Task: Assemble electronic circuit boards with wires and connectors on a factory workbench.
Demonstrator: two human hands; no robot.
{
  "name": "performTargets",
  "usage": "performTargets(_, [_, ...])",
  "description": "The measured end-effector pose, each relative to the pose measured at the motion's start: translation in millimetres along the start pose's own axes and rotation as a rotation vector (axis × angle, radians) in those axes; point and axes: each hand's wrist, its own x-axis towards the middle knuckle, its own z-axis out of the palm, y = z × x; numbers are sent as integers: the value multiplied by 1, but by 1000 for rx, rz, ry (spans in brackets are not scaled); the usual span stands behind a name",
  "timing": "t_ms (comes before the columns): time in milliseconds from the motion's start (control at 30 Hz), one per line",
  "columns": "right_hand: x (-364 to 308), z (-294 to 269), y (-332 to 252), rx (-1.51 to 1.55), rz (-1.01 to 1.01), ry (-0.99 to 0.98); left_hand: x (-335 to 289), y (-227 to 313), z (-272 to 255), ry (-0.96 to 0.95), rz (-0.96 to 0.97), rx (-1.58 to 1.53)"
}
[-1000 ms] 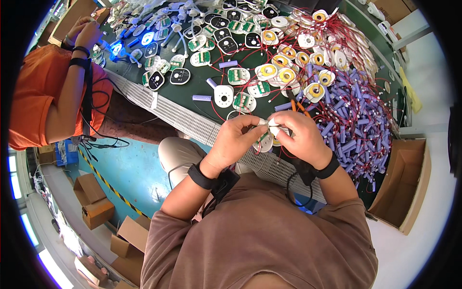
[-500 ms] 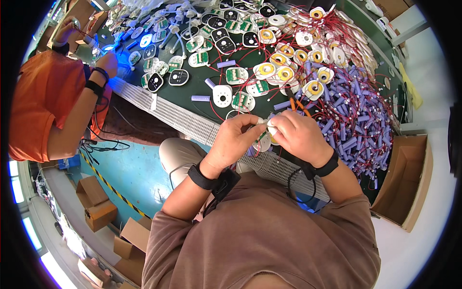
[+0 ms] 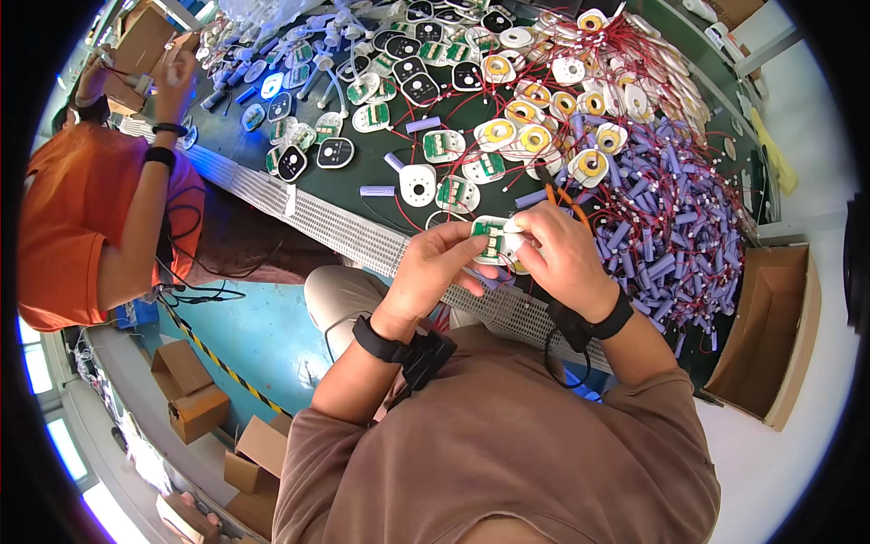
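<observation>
Near the table's front edge, my left hand (image 3: 430,272) grips a white rounded housing with a green circuit board (image 3: 490,234), thumb on the board's edge and fingers beneath. My right hand (image 3: 564,257) pinches a small white part (image 3: 514,238) at the housing's right side; its exact kind is hidden by the fingertips. Beyond my hands lie similar housings with boards (image 3: 457,193), a white plate with a hole (image 3: 418,185) and a purple cylindrical battery cell (image 3: 377,191). Orange-handled pliers (image 3: 573,205) rest just past my right hand.
Purple cells with red wires (image 3: 662,236) are heaped at right, below white housings with yellow rings (image 3: 535,138). Black-faced covers (image 3: 420,88) lie farther back. An open cardboard box (image 3: 761,335) stands at right. A co-worker in orange (image 3: 109,208) works at left.
My left hand has turned the housing so its green board now shows between my hands. My right hand stays pinched close to it. The co-worker's near hand has risen away from the table.
</observation>
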Motion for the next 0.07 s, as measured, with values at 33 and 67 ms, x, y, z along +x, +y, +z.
performTargets(33, [0,-1,0,8,12,-4,0,0,-1,-12,2,9])
performTargets(67, [-1,-1,0,26,45,-26,0,-1,-1,-23,4,17])
